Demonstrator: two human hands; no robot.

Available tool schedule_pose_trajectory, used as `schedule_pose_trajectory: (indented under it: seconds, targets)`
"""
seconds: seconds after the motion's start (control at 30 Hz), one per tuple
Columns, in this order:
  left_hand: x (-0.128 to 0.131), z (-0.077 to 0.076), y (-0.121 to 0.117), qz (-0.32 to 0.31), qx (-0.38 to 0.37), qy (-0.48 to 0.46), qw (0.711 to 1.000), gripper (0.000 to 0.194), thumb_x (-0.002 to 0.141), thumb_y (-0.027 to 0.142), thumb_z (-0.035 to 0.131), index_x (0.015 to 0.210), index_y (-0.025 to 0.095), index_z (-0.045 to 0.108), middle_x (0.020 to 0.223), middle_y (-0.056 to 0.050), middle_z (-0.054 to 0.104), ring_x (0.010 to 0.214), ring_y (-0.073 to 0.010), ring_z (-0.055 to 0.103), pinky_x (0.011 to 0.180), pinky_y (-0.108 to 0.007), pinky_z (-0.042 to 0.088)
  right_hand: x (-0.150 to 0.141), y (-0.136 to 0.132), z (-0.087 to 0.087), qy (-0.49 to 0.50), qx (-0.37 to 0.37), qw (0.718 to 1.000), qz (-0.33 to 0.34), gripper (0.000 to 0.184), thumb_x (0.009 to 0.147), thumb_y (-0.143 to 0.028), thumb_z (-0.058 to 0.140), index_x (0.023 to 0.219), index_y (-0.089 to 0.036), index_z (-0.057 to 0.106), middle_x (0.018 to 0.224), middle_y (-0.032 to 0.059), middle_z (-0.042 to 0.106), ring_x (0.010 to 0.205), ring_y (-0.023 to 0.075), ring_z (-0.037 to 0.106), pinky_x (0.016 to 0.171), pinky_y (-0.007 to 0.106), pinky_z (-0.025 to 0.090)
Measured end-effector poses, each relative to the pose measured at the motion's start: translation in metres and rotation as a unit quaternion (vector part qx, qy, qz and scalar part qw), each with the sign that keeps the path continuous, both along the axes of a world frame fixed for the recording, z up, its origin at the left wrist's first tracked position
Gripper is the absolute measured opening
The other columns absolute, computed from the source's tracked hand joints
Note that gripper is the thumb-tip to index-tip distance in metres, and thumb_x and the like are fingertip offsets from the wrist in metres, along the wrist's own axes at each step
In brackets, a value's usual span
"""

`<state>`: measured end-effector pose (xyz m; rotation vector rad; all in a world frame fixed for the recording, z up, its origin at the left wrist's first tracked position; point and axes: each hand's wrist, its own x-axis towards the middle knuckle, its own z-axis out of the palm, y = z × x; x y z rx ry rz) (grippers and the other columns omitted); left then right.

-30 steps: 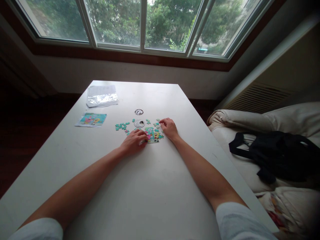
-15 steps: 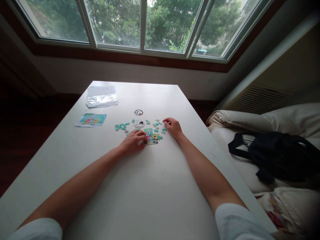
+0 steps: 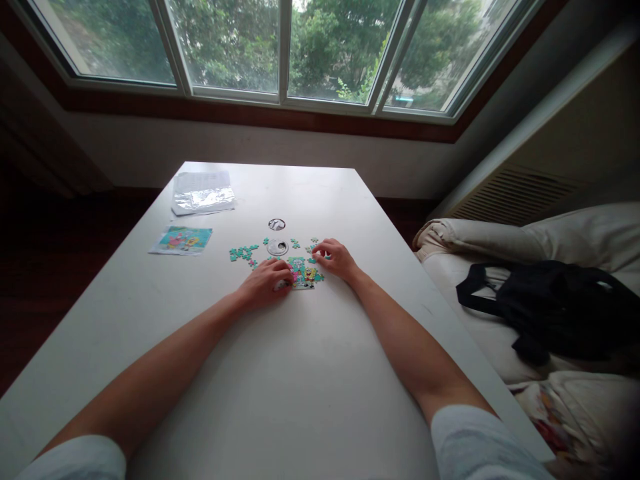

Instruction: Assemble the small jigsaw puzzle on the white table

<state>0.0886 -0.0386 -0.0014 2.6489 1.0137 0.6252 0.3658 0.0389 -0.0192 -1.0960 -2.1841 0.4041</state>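
A partly joined jigsaw puzzle (image 3: 303,275) with cartoon figures lies on the white table in front of me. My left hand (image 3: 270,279) rests at its left side, fingers curled against it and covering that edge. Over the puzzle's upper right is my right hand (image 3: 334,259), thumb and fingers pinched together; anything between the tips is too small to make out. Loose turquoise jigsaw pieces (image 3: 244,253) are spread to the left, and another few pieces (image 3: 295,244) lie beyond the puzzle. The right hand partly hides those on the right.
A silvery round lid-like disc (image 3: 277,247) lies behind the puzzle, with a dark-rimmed oval item (image 3: 277,225) farther back. At the left are a picture sheet (image 3: 182,241) and clear plastic packaging (image 3: 203,193). A black bag-like item (image 3: 560,310) rests on the pale sofa (image 3: 467,235).
My right hand has shifted left, from the loose pieces on the right to the puzzle's upper right side. The left hand stays in place at the puzzle.
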Motion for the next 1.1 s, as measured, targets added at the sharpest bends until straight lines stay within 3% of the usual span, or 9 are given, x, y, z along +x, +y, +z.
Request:
schedule_pose_trajectory:
  seconds: [0.13,0.33,0.67,0.93,1.1]
  targets:
    - [-0.0003,-0.0019,0.0012,0.008,0.010,-0.003,1.000,0.012,0.092,0.026,0.060,0.100,0.025,0.069,0.109,-0.006,0.068,0.102,-0.0223,0.058,0.094,-0.037,0.047,-0.0055,-0.0036,0.0019,-0.034,0.001,0.999,0.037,0.013,0.083,-0.018,0.064,0.088,-0.024,0.075,0.078,0.0027,0.061,0.084,0.0205,0.055,0.081,0.033,0.045]
    - [-0.0016,-0.0035,0.0031,0.028,0.029,-0.002,0.999,0.015,0.097,0.026,0.055,0.096,0.024,0.070,0.104,-0.006,0.069,0.097,-0.0213,0.058,0.091,-0.037,0.047,-0.0031,-0.0012,0.0012,-0.051,-0.006,0.997,0.050,0.016,0.080,-0.020,0.069,0.095,-0.025,0.075,0.082,0.0027,0.062,0.085,0.0210,0.054,0.084,0.034,0.044]
    - [-0.0017,-0.0025,0.0030,0.035,0.039,-0.013,0.999,0.020,0.098,0.027,0.053,0.092,0.024,0.071,0.101,-0.006,0.069,0.095,-0.0210,0.058,0.089,-0.036,0.049,-0.0059,0.0010,0.0018,-0.062,-0.037,0.997,0.039,0.016,0.084,-0.019,0.066,0.096,-0.024,0.075,0.086,0.0039,0.064,0.088,0.0208,0.054,0.085,0.033,0.044]
    - [-0.0023,-0.0025,0.0026,0.027,0.021,-0.018,0.999,0.018,0.095,0.026,0.056,0.105,0.026,0.072,0.114,-0.006,0.069,0.110,-0.0236,0.058,0.099,-0.041,0.049,-0.0084,0.0014,0.0006,-0.078,-0.057,0.995,0.018,0.014,0.086,-0.020,0.066,0.097,-0.024,0.075,0.096,0.0062,0.060,0.100,0.0234,0.055,0.091,0.036,0.044]
    - [-0.0005,-0.0013,0.0004,0.006,0.009,-0.008,1.000,0.029,0.091,0.025,0.060,0.119,0.029,0.069,0.128,-0.005,0.067,0.124,-0.0247,0.055,0.107,-0.043,0.044,-0.0090,0.0006,0.0045,-0.099,-0.072,0.992,0.020,0.014,0.086,-0.021,0.067,0.098,-0.023,0.073,0.097,0.0059,0.059,0.098,0.0232,0.055,0.093,0.037,0.043]
